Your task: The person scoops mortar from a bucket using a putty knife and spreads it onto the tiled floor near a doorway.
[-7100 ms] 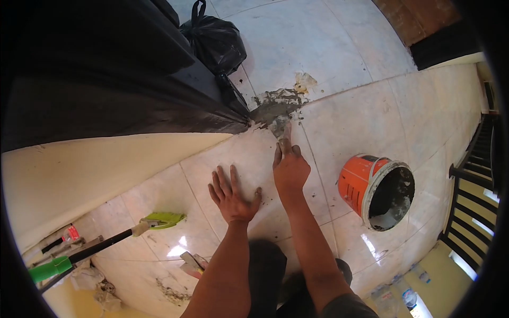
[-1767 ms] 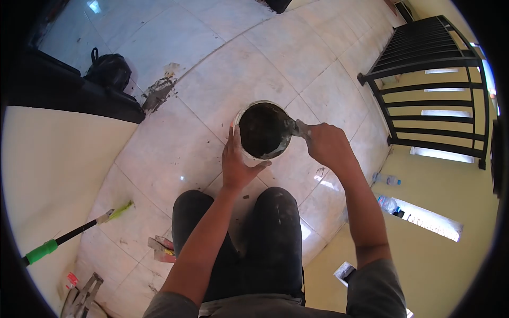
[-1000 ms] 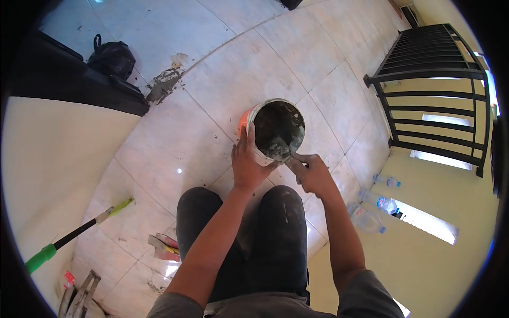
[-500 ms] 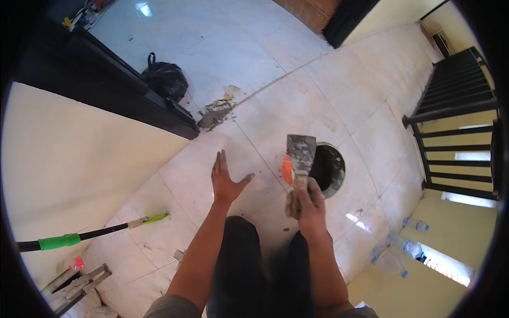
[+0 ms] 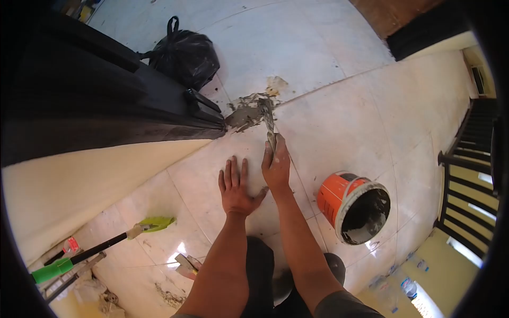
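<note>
My right hand (image 5: 277, 163) grips the handle of a putty knife (image 5: 266, 115), its blade reaching the right side of a patch of wet grey mortar (image 5: 245, 117) on the floor by the door frame. Flat on the tile, fingers spread, my left hand (image 5: 237, 188) rests just below the patch and holds nothing. To the right stands an orange bucket (image 5: 333, 197) with a white rim; dark grey mix shows inside it.
A tied black plastic bag (image 5: 185, 58) sits beyond the dark door frame (image 5: 106, 100). At left lies a pole with a green grip (image 5: 53, 270) and a yellow-green end (image 5: 157, 223). Plastic bottles (image 5: 408, 287) and a black railing (image 5: 466, 185) are on the right.
The putty knife in my right hand has gone from above the bucket forward and left to the mortar patch. My left hand has come down onto the tile. The view has shifted.
</note>
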Tool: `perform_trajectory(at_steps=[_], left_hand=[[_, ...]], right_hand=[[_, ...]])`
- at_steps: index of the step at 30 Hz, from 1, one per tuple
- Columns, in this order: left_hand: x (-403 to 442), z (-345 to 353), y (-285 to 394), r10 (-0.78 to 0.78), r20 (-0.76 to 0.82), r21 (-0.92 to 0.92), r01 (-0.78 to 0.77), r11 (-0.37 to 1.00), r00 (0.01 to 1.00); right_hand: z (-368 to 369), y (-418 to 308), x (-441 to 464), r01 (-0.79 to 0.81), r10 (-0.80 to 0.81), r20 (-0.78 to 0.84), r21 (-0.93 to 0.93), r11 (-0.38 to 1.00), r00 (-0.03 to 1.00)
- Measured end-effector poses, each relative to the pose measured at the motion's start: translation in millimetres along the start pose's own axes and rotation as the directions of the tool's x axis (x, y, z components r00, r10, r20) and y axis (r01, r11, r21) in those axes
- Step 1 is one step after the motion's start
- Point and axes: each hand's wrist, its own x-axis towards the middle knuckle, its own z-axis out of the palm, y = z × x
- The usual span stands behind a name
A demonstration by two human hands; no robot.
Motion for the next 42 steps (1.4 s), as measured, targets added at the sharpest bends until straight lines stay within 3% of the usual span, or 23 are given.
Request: perform_trajectory(at_steps=[3, 5, 8, 14, 18, 23, 29, 31, 38, 42], left_hand=[[0.0, 2.3, -0.8, -0.015, 0.013, 0.016, 0.015, 1.000, 1.000], [-0.1, 2.3, -1.7, -0.018, 0.020, -0.003, 0.018, 1.000, 1.000], [0.4, 1.9, -1.4, -0.026, 0.029, -0.003, 0.026, 1.000, 0.999], [-0.5, -1.3, -0.5, -0.005, 0.011, -0.034, 0.005, 0.999, 1.000], [-2.2, -1.9, -1.3, -0.011, -0.006, -0.059, 0.011, 0.998, 1.000], [-2.1, 0.9, -2.0, -0.001, -0.002, -0.023, 0.001, 1.000, 1.000], [-1.4, -2.3, -0.3, -0.007, 0.006, -0.023, 0.007, 1.000, 1.000], [-1.2, -1.9, -0.3, 0.002, -0.012, -0.017, -0.002, 1.000, 1.000], [-2.0, -1.3, -0.2, -0.001, -0.019, -0.022, 0.001, 1.000, 1.000], [-1.4, -0.8, 0.0, -0.011, 0.008, 0.000, 0.011, 1.000, 1.000]], right_hand=[[10.8, 2.2, 2.7, 0.047, -0.040, 0.070, -0.098, 0.994, 0.997], [14.2, -0.1, 2.3, -0.006, 0.040, 0.162, -0.205, 0.979, 0.986], [12.4, -4.5, 5.9, -0.044, 0.089, 0.175, -0.244, 0.969, 0.981], [2.6, -14.8, 16.6, 0.038, -0.029, 0.061, -0.160, 0.986, 0.998], [-3.8, 0.7, 38.0, 0.116, -0.118, 0.006, -0.241, 0.964, 0.993], [-16.3, 21.9, 64.6, 0.136, -0.124, 0.068, -0.213, 0.967, 0.990], [-27.8, 29.5, 75.7, -0.081, 0.093, 0.206, -0.064, 0.995, 0.974], [-31.0, 29.7, 72.4, 0.030, -0.011, 0.202, -0.094, 0.995, 0.979], [-44.1, 33.9, 44.8, 0.134, -0.100, 0.186, -0.178, 0.975, 0.977], [-42.1, 32.9, 34.5, 0.120, -0.114, 0.153, -0.032, 0.992, 0.982]])
